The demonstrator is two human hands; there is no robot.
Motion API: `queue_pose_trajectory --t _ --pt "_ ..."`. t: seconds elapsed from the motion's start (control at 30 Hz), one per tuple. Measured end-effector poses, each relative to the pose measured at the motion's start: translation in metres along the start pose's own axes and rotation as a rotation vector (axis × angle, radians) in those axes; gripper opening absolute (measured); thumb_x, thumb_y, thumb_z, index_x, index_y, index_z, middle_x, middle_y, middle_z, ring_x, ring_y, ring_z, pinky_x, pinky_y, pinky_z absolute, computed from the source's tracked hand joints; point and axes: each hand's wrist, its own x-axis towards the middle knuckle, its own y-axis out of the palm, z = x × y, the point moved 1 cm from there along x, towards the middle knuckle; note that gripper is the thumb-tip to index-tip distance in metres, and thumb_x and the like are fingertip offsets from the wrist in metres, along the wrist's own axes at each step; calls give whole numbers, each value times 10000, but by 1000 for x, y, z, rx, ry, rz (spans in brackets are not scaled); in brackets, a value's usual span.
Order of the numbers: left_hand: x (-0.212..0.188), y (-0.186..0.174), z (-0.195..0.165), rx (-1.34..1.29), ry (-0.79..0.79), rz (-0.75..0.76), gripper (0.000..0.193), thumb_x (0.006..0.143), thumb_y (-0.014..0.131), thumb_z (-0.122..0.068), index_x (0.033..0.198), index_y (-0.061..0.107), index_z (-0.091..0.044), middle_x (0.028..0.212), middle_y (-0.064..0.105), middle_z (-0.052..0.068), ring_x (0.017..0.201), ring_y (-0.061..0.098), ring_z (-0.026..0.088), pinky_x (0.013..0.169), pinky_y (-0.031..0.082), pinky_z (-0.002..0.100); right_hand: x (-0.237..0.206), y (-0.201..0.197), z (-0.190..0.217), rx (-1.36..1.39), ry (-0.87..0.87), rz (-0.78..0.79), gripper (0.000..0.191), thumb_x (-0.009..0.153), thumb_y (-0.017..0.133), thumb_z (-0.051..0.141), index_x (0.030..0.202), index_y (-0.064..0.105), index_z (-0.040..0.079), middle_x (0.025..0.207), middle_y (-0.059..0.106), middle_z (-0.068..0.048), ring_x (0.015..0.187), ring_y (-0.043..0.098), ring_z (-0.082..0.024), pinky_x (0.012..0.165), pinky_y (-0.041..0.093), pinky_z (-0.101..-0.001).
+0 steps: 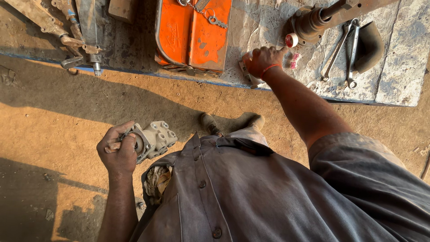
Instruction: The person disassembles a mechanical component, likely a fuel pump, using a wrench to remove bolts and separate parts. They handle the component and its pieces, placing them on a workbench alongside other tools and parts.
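Grey button-up work shirt (pixel 251 192) filled the near foreground, a crumpled rag (pixel 157 179) poking from its side. Left hand (pixel 118 150) was closed tight around a pale grey cast-metal valve block with round ports (pixel 154 140), held off the bench, over bare brown dirt ground (pixel 53 134) at hip level; a thin tool seemed pinched in the same fist, too small to confirm. Right hand (pixel 262 60), arm stretched out, was curled with fingers bent onto a small grey metal part (pixel 248 76) at the edge of the worn plastic-covered workbench (pixel 398 71), gripping or just pressing, could not tell. Judged stage: mid-job, block already out and in hand, nothing fitted to it yet. Near the right hand: battered orange metal case (pixel 197 33), rusty round flanged shaft (pixel 313 20), and two steel spanners (pixel 342 49) further right.
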Motion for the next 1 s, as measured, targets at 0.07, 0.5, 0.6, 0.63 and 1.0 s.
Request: queue_pose_trajectory --t 0.07,0.5,0.6,0.63,1.0 --pt "1 1 0 5 27 3 358 871 618 -69 1197 738 21 961 727 118 768 639 102 698 542 280 -2 -3 3 -80 -133 -302 499 836 482 494 966 745 90 890 674 -148 939 671 -383 902 322 -894" --pt "1 4 3 -6 100 27 343 879 615 -67 1187 733 26 1059 748 115 873 685 94 771 571 278 5 14 1 -16 -50 -68 511 991 366 441 1040 702 60 994 708 -171 993 671 -369 1040 214 -848" --pt "0 5 4 -29 36 26 343 893 614 -68 1197 743 27 979 725 129 791 627 106 709 530 294 0 12 5 22 32 94 603 1099 284 472 1053 734 74 978 735 -187 945 695 -347 1141 232 -766" --pt "-1 5 4 -36 -11 22 346 896 615 -69 1200 750 26 926 713 137 730 591 114 661 506 302 -1 11 5 65 77 125 664 1126 260 494 1029 757 63 980 745 -185 932 706 -326 1176 243 -731" --pt "0 7 0 -63 44 2 321 895 625 -51 1188 737 17 1012 743 82 782 633 75 687 528 265 -12 9 -17 139 93 108 634 1059 289 610 1169 670 115 968 698 -179 903 701 -314 920 493 -622"
